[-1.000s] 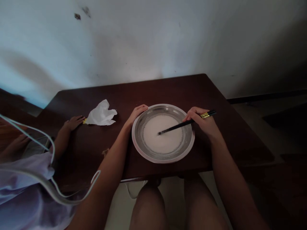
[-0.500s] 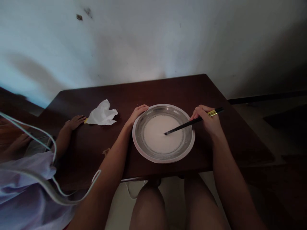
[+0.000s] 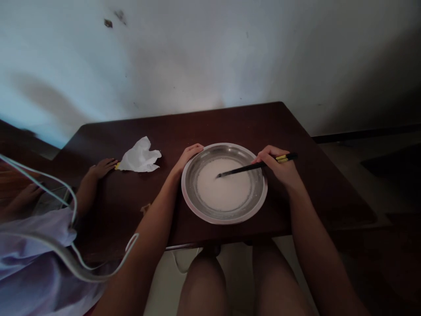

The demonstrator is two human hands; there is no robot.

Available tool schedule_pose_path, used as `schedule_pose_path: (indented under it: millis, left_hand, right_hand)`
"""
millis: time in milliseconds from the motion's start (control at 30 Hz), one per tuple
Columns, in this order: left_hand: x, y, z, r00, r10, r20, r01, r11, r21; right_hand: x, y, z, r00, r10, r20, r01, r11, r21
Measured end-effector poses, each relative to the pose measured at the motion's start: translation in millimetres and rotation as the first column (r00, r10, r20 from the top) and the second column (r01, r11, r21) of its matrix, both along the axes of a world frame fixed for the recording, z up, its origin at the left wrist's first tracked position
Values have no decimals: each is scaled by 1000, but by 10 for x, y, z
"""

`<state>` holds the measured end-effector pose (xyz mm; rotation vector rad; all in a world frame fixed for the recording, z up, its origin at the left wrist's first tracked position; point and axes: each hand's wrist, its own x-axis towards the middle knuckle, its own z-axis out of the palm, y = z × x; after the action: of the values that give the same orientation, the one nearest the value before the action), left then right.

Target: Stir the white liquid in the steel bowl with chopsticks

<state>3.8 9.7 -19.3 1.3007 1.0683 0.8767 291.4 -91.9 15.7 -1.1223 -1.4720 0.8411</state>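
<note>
A wide metal basin [image 3: 194, 198] stands near the table's front edge, with a whitish liquid [image 3: 226, 191] in its bottom. My left hand [image 3: 190, 154] grips the basin's rim at the far left, its fingers curled over the edge. Above the right rim, my right hand [image 3: 274, 164] is closed around black chopsticks [image 3: 241, 168] with gold bands near their upper end. They slant down to the left, tips in the liquid near the middle. Whether there are exactly two sticks I cannot tell.
The dark brown table [image 3: 230, 120] meets a pale wall [image 3: 204, 57]. On its left lies a crumpled white plastic bag [image 3: 140, 156], beside another person's hand [image 3: 105, 166]. White cables [image 3: 82, 274] hang at the lower left. A small brownish scrap [image 3: 145, 209] lies near my left forearm.
My right hand and the chopsticks swung right, then back left; their tips moved through the liquid. The left hand and basin stay nearly in place.
</note>
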Motion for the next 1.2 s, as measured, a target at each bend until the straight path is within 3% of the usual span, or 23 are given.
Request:
schedule_pose_path:
  millis: [100, 267, 400, 567, 733, 867, 1000, 1200]
  left_hand:
    - [0, -14, 14, 1000, 10, 2, -10, 1000, 10]
    - [12, -29, 39, 1000, 20, 10, -20, 1000, 5]
    - [18, -23, 38, 1000, 30, 2, -30, 1000, -8]
    - [14, -20, 32, 999, 32, -5, -32, 999, -4]
    - [18, -35, 44, 1000, 20, -1, -20, 1000, -3]
    - [23, -35, 52, 999, 29, -14, -29, 1000, 7]
    - [17, -22, 39, 999, 21, -32, -20, 1000, 14]
    - [8, -21, 35, 1000, 25, -17, -25, 1000, 10]
  right_hand:
    - [16, 5, 3, 994, -112, -13, 112, 993, 37]
    - [5, -15, 37, 997, 24, 71, -24, 1000, -1]
    - [2, -21, 50, 996, -84, 24, 83, 995, 52]
    - [-7, -27, 47, 999, 25, 31, -25, 1000, 1]
    - [-8, -25, 40, 998, -59, 6, 58, 997, 42]
    - [-11, -27, 44, 999, 19, 48, -19, 1000, 2]
    - [-15, -27, 51, 998, -58, 25, 56, 997, 53]
    - [-8, -20, 36, 999, -16, 33, 16, 1000, 22]
